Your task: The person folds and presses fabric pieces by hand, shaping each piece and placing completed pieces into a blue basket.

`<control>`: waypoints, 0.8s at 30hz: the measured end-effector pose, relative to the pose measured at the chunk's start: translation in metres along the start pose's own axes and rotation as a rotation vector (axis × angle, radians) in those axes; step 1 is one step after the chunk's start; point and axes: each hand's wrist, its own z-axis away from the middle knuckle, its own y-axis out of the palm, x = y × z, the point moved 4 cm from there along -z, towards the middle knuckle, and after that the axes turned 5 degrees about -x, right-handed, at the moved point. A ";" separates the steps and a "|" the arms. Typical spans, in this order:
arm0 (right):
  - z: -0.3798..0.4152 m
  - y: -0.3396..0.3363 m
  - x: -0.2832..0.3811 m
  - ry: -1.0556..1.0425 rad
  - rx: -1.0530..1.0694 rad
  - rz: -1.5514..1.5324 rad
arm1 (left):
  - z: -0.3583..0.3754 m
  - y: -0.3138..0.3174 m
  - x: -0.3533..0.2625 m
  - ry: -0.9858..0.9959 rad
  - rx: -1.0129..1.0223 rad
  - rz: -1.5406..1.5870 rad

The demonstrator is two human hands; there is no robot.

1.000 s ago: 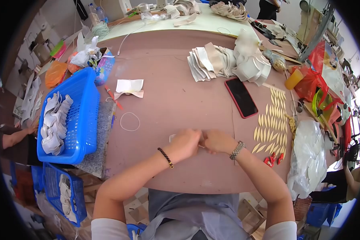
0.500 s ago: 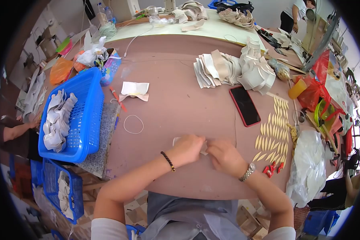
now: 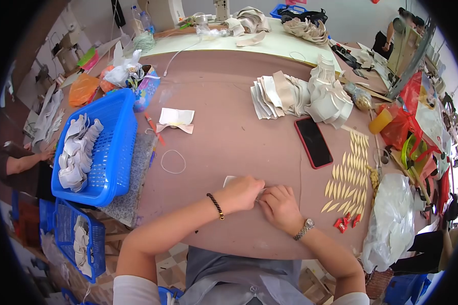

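My left hand (image 3: 242, 193) is closed around a small pale piece of material (image 3: 228, 180), whose corner sticks out behind the knuckles. Thumb and fingers of my right hand (image 3: 282, 207) pinch the piece's other edge, close beside the left fingertips. Most of the piece is hidden under my hands. Farther up the table, a similar small white-and-beige piece (image 3: 177, 118) lies near a loop of thin cord (image 3: 173, 161). Rows of pale yellow leaf-shaped pieces (image 3: 345, 180) are laid out right of my hands.
On the left sits a blue basket (image 3: 118, 168) of pale pieces, with another blue basket (image 3: 97, 244) lower down. Stacked pale pieces (image 3: 285, 96), a red-edged phone (image 3: 313, 143), red wrapped bits (image 3: 342, 223) and a plastic bag (image 3: 389, 223) are on the right. Other people work at both sides.
My right hand has shifted slightly down and turned, its fingers now nearer the left fingertips. My left hand keeps its grip on the pale piece. The view has tilted a little.
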 end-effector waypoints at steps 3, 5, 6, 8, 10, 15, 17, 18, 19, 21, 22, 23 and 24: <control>0.009 0.001 0.005 -0.022 0.076 0.073 | 0.000 -0.002 0.000 0.012 0.042 -0.005; 0.013 0.000 0.015 -0.143 0.056 0.175 | -0.001 0.002 -0.001 0.131 0.054 0.022; 0.016 0.002 0.016 -0.140 0.060 0.176 | -0.002 0.002 0.000 0.132 0.055 0.026; 0.019 0.007 0.017 -0.114 0.069 0.192 | -0.001 -0.002 -0.006 0.306 0.014 -0.017; 0.017 0.004 0.022 -0.086 0.083 0.197 | 0.001 -0.009 -0.017 0.300 -0.004 -0.145; 0.017 0.008 0.025 0.020 0.110 0.197 | 0.004 -0.019 -0.014 0.209 -0.090 -0.395; 0.018 0.010 0.025 0.042 0.106 0.219 | 0.003 -0.016 -0.006 0.236 -0.014 -0.333; 0.017 0.010 0.026 0.042 0.111 0.214 | 0.003 -0.015 -0.006 0.231 -0.012 -0.329; 0.016 0.010 0.028 0.043 0.110 0.233 | 0.003 -0.015 -0.005 0.219 -0.012 -0.319; 0.016 0.012 0.028 0.046 0.114 0.248 | 0.001 -0.017 -0.007 0.203 -0.008 -0.306; 0.016 0.013 0.028 0.059 0.100 0.245 | -0.002 -0.018 -0.009 0.192 0.031 -0.333; 0.016 0.013 0.028 0.073 0.085 0.244 | -0.003 -0.017 -0.010 0.183 0.072 -0.360; 0.015 0.014 0.028 0.076 0.087 0.241 | -0.004 -0.016 -0.010 0.182 0.076 -0.357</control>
